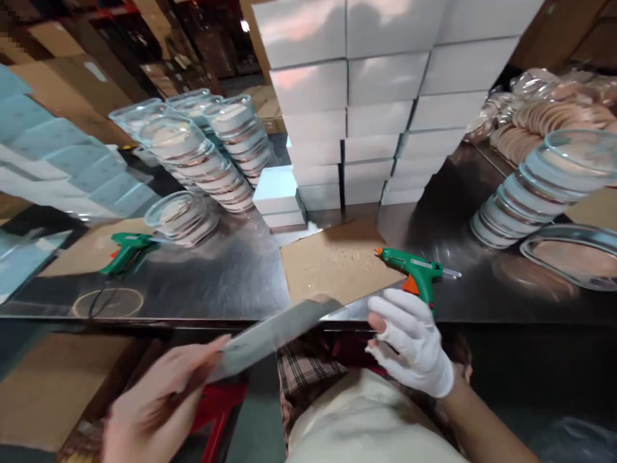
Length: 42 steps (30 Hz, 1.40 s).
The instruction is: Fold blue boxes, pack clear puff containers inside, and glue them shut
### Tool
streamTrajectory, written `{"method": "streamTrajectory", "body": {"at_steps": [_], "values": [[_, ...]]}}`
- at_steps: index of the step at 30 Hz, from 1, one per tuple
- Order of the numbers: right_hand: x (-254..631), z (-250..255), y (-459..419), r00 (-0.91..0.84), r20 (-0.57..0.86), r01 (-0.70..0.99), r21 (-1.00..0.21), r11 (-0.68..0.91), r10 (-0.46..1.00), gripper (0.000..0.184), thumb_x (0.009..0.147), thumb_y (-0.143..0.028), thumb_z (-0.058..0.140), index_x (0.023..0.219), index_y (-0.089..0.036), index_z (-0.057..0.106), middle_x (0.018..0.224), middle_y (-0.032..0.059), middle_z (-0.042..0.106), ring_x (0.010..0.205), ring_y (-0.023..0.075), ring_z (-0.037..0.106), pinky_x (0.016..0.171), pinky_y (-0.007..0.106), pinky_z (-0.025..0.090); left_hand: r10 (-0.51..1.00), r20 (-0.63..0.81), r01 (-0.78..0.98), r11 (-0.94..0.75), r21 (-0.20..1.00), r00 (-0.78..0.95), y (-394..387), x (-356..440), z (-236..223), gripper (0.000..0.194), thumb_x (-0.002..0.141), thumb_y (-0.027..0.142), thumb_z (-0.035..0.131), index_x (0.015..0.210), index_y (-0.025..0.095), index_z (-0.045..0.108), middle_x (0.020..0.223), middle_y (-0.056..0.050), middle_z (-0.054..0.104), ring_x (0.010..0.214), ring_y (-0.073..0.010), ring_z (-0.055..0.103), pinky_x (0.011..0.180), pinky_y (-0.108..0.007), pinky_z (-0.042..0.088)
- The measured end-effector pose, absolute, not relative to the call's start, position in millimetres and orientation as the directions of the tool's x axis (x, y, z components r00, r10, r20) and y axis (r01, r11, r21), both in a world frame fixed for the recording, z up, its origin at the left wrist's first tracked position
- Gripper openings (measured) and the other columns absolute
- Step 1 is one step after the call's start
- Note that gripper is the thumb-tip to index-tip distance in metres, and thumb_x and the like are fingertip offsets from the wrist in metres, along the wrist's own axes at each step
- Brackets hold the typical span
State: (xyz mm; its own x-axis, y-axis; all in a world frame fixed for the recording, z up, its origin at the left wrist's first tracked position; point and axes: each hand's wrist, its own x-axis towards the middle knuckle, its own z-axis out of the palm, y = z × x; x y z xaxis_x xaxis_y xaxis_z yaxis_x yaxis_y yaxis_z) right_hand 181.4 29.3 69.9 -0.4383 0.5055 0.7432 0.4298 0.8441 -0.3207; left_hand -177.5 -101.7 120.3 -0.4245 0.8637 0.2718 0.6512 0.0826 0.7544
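My bare left hand [164, 392] grips one end of a long, flat, pale grey piece [274, 337]. It is tilted up to the right at the table's front edge and blurred by motion, so I cannot tell whether it is a box or a panel. My right hand [412, 341] wears a white glove with some fingertips bare. Its fingers are apart, with nothing visible between them. Just beyond it, a green glue gun [417, 267] with an orange trigger lies with its nozzle over a cardboard sheet [337, 260].
Stacked white boxes [371, 122] rise behind the cardboard. Another glue gun [128, 251] lies at left, near stacks of clear round containers [193, 154]. More such containers [535, 186] lean at right beside an oval tray [573, 257]. The metal table [216, 283] ends just before my body.
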Motion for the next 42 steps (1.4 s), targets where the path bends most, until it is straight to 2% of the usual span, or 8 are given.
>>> {"method": "streamTrajectory", "body": {"at_steps": [3,8,20,24,28,35,38,42], "values": [[161,86,29,-0.459,0.703,0.483,-0.316,0.817,0.543,0.036,0.095,-0.022,0.062,0.13,-0.03,0.067,0.111,0.0069,0.077,0.1,0.0242,0.072,0.091,0.041,0.06,0.961,0.275,0.657,-0.202,0.726,-0.009,-77,-143,116,0.028,0.089,0.03,0.069,0.111,0.038,0.085,0.088,-0.004,0.082,0.074,-0.0231,0.076,0.064,-0.028,0.062],[174,63,17,-0.233,0.668,0.643,-0.439,0.628,0.706,0.015,0.096,-0.018,0.066,0.108,-0.027,0.07,0.097,0.0072,0.072,0.087,0.0223,0.068,0.079,0.037,0.059,0.976,0.218,0.56,-0.168,0.811,-0.023,-58,-117,73,0.019,0.092,0.029,0.071,0.099,0.031,0.088,0.087,-0.007,0.083,0.073,-0.0237,0.08,0.065,-0.026,0.063],[202,20,-10,-0.268,0.451,0.395,-0.754,0.525,0.851,0.037,0.095,-0.009,0.058,0.128,-0.025,0.065,0.123,0.0097,0.072,0.117,0.0208,0.07,0.104,0.037,0.059,0.969,0.223,0.545,-0.244,0.802,0.106,-53,-113,51,0.02,0.097,0.025,0.069,0.109,0.028,0.084,0.097,-0.004,0.084,0.083,-0.0183,0.081,0.074,-0.021,0.062],[209,9,-11,-0.397,-0.006,0.036,-0.999,0.009,0.918,0.038,0.099,-0.034,0.063,0.135,-0.022,0.062,0.123,0.0134,0.073,0.111,0.0236,0.074,0.096,0.038,0.061,0.954,0.27,0.584,-0.294,0.757,0.131,-52,-115,49,0.022,0.099,0.024,0.068,0.117,0.028,0.081,0.1,-0.002,0.084,0.087,-0.0169,0.08,0.08,-0.022,0.062],[215,2,1,-0.746,-0.295,-0.053,-0.868,-0.494,0.598,0.06,0.089,-0.058,0.075,0.134,-0.02,0.067,0.124,0.013,0.074,0.11,0.0266,0.074,0.105,0.045,0.056,0.933,0.191,0.619,-0.346,0.705,0.304,-47,-111,31,0.03,0.106,0.027,0.056,0.127,0.027,0.076,0.11,-0.006,0.083,0.092,-0.019,0.08,0.079,-0.025,0.064],[211,-16,-1,-0.791,-0.313,-0.01,-0.852,-0.523,0.526,0.076,0.079,-0.079,0.073,0.121,-0.017,0.077,0.118,0.0133,0.077,0.115,0.032,0.071,0.113,0.051,0.049,0.836,-0.13,0.755,-0.4,0.519,0.532,-57,-98,-17,0.129,0.057,0.081,0.087,0.161,0.017,0.047,0.16,-0.027,0.051,0.141,-0.049,0.057,0.116,-0.067,0.047],[224,-16,-11,-0.808,-0.298,0.029,-0.882,-0.471,0.508,0.079,0.086,-0.083,0.063,0.123,-0.015,0.077,0.119,0.0158,0.077,0.112,0.0327,0.073,0.111,0.052,0.051,0.832,-0.199,0.733,-0.311,0.605,0.518,-76,-112,-21,0.102,0.073,0.056,0.091,0.161,0.027,0.047,0.151,-0.017,0.064,0.131,-0.0383,0.067,0.111,-0.051,0.056],[245,-22,-30,-0.371,-0.227,0.071,-0.974,-0.217,0.9,0.069,0.092,-0.078,0.059,0.129,-0.021,0.072,0.126,0.0171,0.075,0.113,0.0315,0.073,0.104,0.049,0.058,0.98,0.007,0.69,-0.147,0.709,0.201,-94,-127,-20,0.06,0.09,0.038,0.076,0.147,0.031,0.06,0.139,-0.01,0.073,0.122,-0.0306,0.074,0.1,-0.039,0.063]]}}
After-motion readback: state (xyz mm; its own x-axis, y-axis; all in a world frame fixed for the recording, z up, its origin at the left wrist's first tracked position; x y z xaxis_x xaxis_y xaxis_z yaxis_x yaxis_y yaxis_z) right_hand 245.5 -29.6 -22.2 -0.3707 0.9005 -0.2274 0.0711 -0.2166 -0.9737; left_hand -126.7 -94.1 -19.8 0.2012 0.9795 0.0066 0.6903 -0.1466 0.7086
